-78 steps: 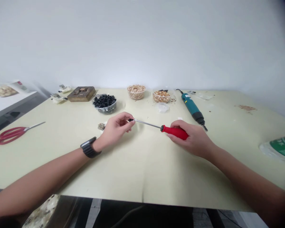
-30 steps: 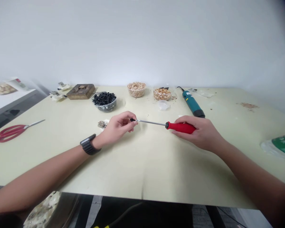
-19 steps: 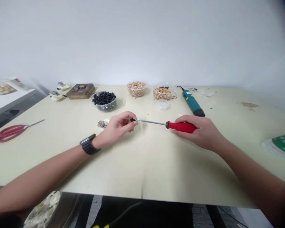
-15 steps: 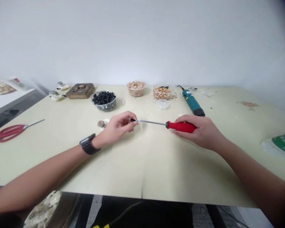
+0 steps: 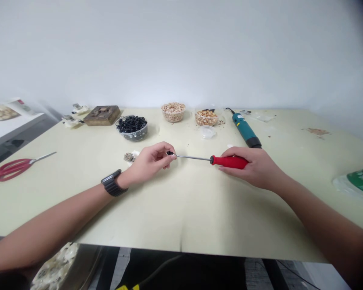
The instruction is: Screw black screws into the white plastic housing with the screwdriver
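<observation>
Between the fingertips of my left hand [image 5: 153,160] is a small black part [image 5: 170,153], mostly covered by the fingers. My right hand [image 5: 257,165] is closed round the red handle of a screwdriver [image 5: 230,162]. Its metal shaft runs left, nearly level above the table, and the tip meets the black part at my left fingertips. Just behind my left wrist lies a whitish piece with a round grey-brown end [image 5: 129,157]. Farther back stands a clear bowl of black parts [image 5: 132,129] like the one pinched.
Red-handled scissors [image 5: 16,167] lie at left. At the back are a metal block [image 5: 102,115], a tub of pale small pieces [image 5: 173,112], a tub of orange-brown pieces [image 5: 206,119] and a clear lid [image 5: 208,132]. A teal power tool [image 5: 245,129] rests beyond my right hand; a green-labelled container [image 5: 361,183] sits far right.
The screwdriver and its handle have shifted very slightly left, toward my left fingertips. Both hands keep their grips in almost the same place.
</observation>
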`<state>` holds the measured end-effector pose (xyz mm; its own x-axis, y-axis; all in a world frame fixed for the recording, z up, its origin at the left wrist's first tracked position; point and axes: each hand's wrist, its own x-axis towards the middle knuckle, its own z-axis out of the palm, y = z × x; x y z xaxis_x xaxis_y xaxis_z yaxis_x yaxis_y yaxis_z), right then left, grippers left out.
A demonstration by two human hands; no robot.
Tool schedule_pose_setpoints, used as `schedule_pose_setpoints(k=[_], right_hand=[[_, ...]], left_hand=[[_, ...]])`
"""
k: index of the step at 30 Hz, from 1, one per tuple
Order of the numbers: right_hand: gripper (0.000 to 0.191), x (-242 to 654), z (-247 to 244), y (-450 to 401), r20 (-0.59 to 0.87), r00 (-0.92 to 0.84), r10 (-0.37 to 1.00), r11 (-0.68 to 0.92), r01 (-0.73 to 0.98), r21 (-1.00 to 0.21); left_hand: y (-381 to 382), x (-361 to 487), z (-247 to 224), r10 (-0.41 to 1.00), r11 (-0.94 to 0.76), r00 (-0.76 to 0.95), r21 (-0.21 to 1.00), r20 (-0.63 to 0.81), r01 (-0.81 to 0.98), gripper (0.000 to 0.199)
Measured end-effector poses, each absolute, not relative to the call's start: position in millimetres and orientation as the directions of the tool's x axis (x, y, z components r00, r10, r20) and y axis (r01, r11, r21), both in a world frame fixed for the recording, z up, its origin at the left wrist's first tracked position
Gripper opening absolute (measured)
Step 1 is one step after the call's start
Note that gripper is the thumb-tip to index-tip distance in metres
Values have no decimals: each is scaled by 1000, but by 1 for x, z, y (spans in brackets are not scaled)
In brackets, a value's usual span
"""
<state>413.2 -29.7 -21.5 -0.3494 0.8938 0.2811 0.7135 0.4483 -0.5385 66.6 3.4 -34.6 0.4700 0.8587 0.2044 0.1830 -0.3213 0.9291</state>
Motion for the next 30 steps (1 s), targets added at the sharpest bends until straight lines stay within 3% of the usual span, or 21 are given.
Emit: schedule_pose_setpoints(k=[10,14,20,23,26,30], right_hand=[[32,411,-23,-27,225,-296,928,371,772,-516],[27,409,-32,-19,235,-293,927,371,815,-446],[30,403,-53,-4,272,-396,877,473,810,-347],[30,392,-51,-11,406,-371,835,504,812,-293],[25,372,-37,-29,527,-361,769,583,734,-349],[17,344,-18,-45,490,-436,755,650,597,-471]], left_hand=[[5,69,-39,889,-282,406,952,213,118,26],[6,71,-38,901,-214,395,976,180,43,26],[-3,83,-39,902,154,427,970,-60,-190,26],[-11,91,-37,864,350,464,894,-193,-280,23],[-18,97,-35,820,465,508,824,-264,-323,22],[-26,103,-32,778,488,579,814,-243,-315,21]])
